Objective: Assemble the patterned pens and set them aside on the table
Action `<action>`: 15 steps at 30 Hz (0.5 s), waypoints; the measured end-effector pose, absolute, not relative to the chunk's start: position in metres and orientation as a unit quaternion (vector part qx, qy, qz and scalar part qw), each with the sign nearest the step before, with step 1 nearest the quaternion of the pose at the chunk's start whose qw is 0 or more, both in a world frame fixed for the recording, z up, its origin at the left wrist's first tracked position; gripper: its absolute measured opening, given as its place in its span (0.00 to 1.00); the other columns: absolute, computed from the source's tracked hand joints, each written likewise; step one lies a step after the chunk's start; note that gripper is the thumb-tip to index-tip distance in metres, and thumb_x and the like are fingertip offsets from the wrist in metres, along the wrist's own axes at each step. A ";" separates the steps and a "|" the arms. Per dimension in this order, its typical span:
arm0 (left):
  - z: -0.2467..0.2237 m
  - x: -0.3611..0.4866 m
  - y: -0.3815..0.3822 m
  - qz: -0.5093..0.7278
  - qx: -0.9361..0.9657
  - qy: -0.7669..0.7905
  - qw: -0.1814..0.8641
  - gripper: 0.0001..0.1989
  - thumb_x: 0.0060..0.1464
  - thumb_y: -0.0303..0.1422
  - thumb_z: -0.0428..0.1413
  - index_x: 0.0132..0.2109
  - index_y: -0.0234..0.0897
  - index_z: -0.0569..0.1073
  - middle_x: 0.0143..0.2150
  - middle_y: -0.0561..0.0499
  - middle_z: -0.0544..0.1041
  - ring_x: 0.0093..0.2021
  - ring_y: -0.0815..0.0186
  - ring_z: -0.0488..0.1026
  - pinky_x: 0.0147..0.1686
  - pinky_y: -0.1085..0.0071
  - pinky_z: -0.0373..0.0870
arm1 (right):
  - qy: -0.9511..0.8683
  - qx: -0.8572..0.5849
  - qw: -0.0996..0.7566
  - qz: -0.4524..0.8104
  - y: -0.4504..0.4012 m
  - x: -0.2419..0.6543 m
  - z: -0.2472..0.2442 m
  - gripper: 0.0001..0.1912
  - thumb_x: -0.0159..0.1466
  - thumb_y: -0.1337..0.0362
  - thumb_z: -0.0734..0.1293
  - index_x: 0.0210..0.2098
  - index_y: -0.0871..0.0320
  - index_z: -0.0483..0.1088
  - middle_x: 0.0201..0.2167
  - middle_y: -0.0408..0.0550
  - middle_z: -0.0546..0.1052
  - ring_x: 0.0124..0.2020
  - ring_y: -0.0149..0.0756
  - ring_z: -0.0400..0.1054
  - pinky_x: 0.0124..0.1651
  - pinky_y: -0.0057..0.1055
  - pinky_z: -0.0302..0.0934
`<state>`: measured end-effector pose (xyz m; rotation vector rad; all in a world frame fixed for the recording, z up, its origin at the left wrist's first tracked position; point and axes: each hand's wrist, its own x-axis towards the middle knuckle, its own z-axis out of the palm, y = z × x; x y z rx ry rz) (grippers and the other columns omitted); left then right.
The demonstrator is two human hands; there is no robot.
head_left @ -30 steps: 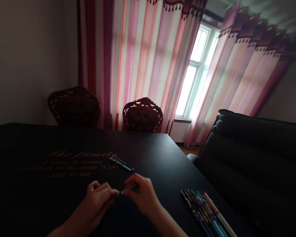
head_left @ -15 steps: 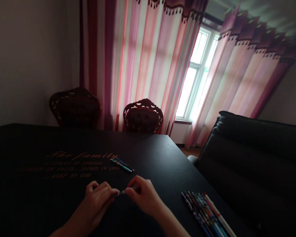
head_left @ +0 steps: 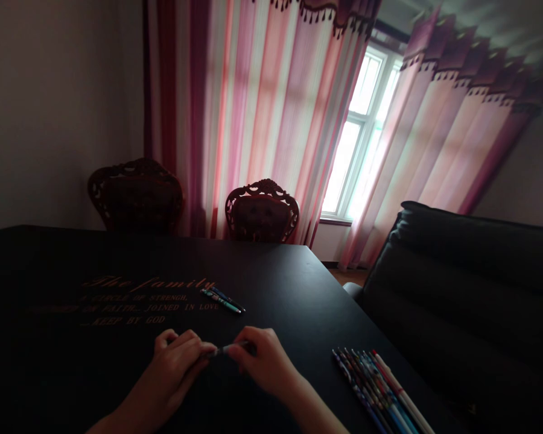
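Note:
Between my two hands, low over the dark table (head_left: 271,271), is a slim dark pen (head_left: 222,349). My left hand (head_left: 181,361) is closed, pinching one end of it between thumb and fingers. My right hand (head_left: 260,355) grips the other end, its fingers bent round it. A short stretch of the pen shows in the gap; the rest is hidden by my fingers. Just beyond the hands lie a dark blue pen (head_left: 227,298) and a teal pen (head_left: 224,303), side by side on the table.
A row of several pens (head_left: 380,392) lies at the table's right front, one with a red tip. Gold lettering (head_left: 149,283) is printed on the table top. Two carved chairs (head_left: 262,214) stand at the far edge. A black leather seat (head_left: 470,289) is on the right.
My right thumb and fingers have shifted slightly along the pen, and a little more of it shows between the hands. My left hand keeps its pinch. The view has moved slightly.

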<state>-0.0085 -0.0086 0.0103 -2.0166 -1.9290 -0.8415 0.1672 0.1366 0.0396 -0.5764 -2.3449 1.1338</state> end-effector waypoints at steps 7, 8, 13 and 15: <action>0.013 -0.014 -0.009 -0.306 -0.665 -0.681 0.030 0.11 0.61 0.37 0.54 0.49 0.54 0.74 0.40 0.57 0.79 0.42 0.65 0.74 0.49 0.63 0.53 | -0.815 -0.211 0.269 0.467 0.138 0.164 0.038 0.05 0.58 0.64 0.71 0.28 0.59 0.76 0.17 0.38 0.71 0.20 0.27 0.64 0.26 0.24 0.55; 0.014 -0.015 -0.009 -0.325 -0.644 -0.692 0.004 0.11 0.59 0.39 0.56 0.50 0.55 0.75 0.40 0.57 0.79 0.42 0.63 0.74 0.50 0.62 0.53 | -0.806 -0.209 0.280 0.477 0.139 0.164 0.038 0.05 0.57 0.64 0.72 0.28 0.59 0.76 0.18 0.38 0.72 0.21 0.28 0.65 0.27 0.24 0.56; 0.020 -0.019 -0.006 -0.547 -0.458 -0.655 -0.251 0.26 0.56 0.54 0.53 0.54 0.45 0.75 0.38 0.49 0.80 0.45 0.55 0.72 0.49 0.61 0.62 | -0.713 -0.200 0.349 0.575 0.148 0.163 0.039 0.08 0.54 0.62 0.74 0.31 0.59 0.74 0.23 0.42 0.77 0.26 0.31 0.69 0.31 0.26 0.59; 0.021 -0.020 -0.003 -0.626 -0.370 -0.578 -0.370 0.27 0.60 0.54 0.48 0.53 0.40 0.76 0.38 0.47 0.80 0.44 0.57 0.73 0.48 0.64 0.64 | -0.678 -0.188 0.363 0.611 0.152 0.163 0.040 0.10 0.54 0.61 0.75 0.31 0.60 0.74 0.23 0.43 0.78 0.26 0.32 0.70 0.32 0.27 0.61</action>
